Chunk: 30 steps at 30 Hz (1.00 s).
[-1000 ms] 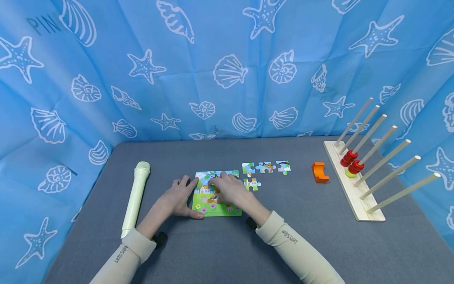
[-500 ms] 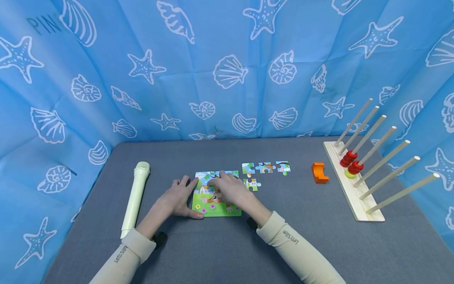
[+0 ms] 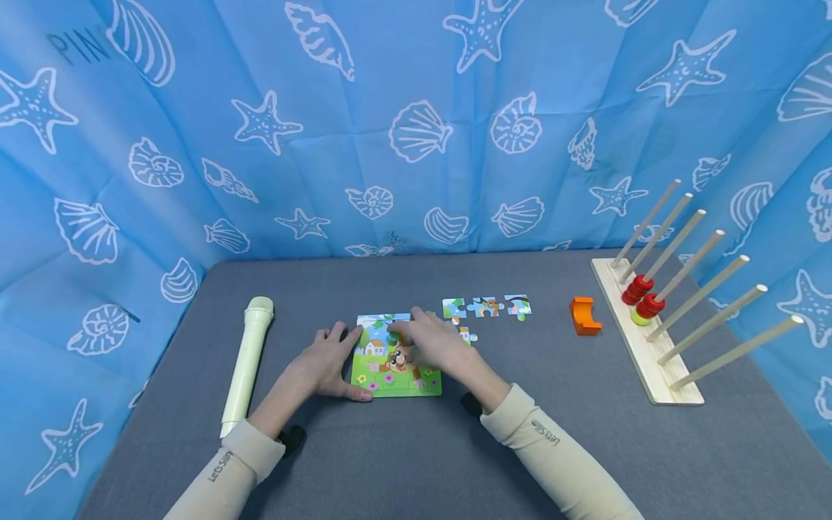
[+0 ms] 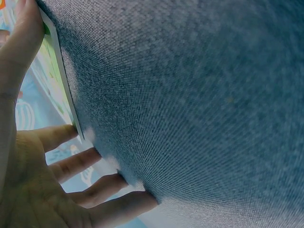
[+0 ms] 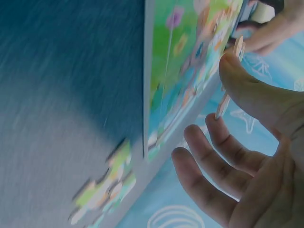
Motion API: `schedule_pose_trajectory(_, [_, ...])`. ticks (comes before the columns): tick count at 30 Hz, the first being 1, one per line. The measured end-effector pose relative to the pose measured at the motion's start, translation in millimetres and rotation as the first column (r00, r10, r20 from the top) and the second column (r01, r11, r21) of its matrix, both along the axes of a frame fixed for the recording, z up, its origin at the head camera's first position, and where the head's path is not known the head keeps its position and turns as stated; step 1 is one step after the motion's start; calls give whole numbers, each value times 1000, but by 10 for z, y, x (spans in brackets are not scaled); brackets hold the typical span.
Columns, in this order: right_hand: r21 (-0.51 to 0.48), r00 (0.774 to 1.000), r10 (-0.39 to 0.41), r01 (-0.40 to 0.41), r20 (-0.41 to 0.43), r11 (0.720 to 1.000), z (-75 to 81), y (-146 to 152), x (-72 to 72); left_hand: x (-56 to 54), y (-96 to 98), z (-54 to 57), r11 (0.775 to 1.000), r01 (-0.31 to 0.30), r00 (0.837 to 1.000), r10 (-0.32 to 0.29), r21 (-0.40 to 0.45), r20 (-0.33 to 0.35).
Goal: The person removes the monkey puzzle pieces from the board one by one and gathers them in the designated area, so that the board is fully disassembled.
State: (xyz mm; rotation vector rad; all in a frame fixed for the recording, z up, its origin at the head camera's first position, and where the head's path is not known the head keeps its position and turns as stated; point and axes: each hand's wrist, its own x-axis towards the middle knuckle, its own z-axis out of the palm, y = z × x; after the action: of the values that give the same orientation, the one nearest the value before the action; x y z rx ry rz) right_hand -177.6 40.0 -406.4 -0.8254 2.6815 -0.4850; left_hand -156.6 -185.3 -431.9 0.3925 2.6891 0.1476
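Blue curtain [image 3: 364, 166] with white shell-and-starfish print, grey table [image 3: 390, 462], flowered green-and-blue puzzle [image 3: 380, 367], pale green microphone [image 3: 248, 361], orange block [image 3: 583, 318], red rings [image 3: 637, 289], cream sleeves [image 3: 565, 466] with dark lettering

Blue seashell-print curtains [image 3: 364, 166] are surrounding a grey table [image 3: 390, 462] at far, left and right, forming a screened tabletop booth.

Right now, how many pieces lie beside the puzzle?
4: left piece, middle piece and right piece in a row, plus a nearer piece partly behind the right hand. That hand may hide more.
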Motion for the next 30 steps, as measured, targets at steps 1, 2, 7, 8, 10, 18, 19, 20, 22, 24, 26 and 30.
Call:
schedule_pose_trajectory(1, [3, 1000, -3, 3, 1, 1000, 12, 31, -7, 0, 2, -2, 1000, -2, 1000, 2, -3, 1])
schedule_pose_trajectory(2, [8, 1000, -4, 4, 0, 1000, 24, 65, -15, -2, 4, -2, 1000, -5, 1000, 5, -5, 3])
schedule_pose_trajectory(7, [30, 1000, -18, 18, -2, 999, 46, 244, -58, -2, 11, 2, 1000, -12, 1000, 12, -15, 3])
schedule_pose_trajectory(8, [32, 1000, -19, 19, -1, 999, 48, 280, -66, -5, 12, 1, 1000, -13, 1000, 13, -15, 3])
schedule_pose_trajectory(10, [34, 999, -32, 32, 1, 999, 56, 347, -78, -6, 14, 0, 1000, -11, 1000, 11, -14, -2])
schedule_pose_trajectory(18, [50, 999, -51, 51, -2, 997, 92, 618, -97, -3, 15, -6, 1000, -9, 1000, 9, -9, -6])
schedule_pose_trajectory(19, [58, 999, -54, 54, 1, 997, 95, 653, -101, -3, 13, -7, 1000, -9, 1000, 9, -8, -6])
schedule_pose_trajectory(20, [65, 998, -59, 59, 3, 996, 98, 688, -105, -1, 13, -6, 1000, -9, 1000, 9, -8, -7])
schedule_pose_trajectory(22, [71, 998, -64, 64, 4, 995, 93, 763, -119, 0, 12, -5, 1000, -9, 1000, 9, -7, -6])
schedule_pose_trajectory(24, [86, 998, -65, 65, 1, 994, 79, 845, -134, 0, 12, -5, 1000, -9, 1000, 9, -9, -4])
schedule_pose_trajectory(26, [90, 997, -71, 71, -1, 993, 61, 927, -146, -3, 14, -6, 1000, -10, 1000, 10, -10, -1])
schedule_pose_trajectory(30, [100, 997, -71, 72, -11, 992, 27, 1082, -159, -11, 15, -11, 1000, -12, 1000, 12, -13, 4])
